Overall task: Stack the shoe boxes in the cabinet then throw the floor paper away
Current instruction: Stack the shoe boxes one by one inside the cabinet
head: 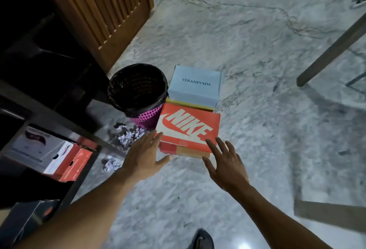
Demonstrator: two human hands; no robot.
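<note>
Between the two sets of spread fingertips, orange shoe box [188, 127] is sitting; left hand [144, 155] and right hand [225, 161] are hovering, fingers released, grasping nothing

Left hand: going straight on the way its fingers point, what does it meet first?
The left hand would likely meet the orange Nike shoe box at its near-left edge; depth unclear.

Pretty dim indoor shot with a bluish cast: the cabinet [29, 60] on the left goes nearly black, the marble floor [257, 110] gets soft light plus a small glare patch at the bottom edge, the edges bend fisheye-style, and the whole thing's a bit soft and smeary.
</note>
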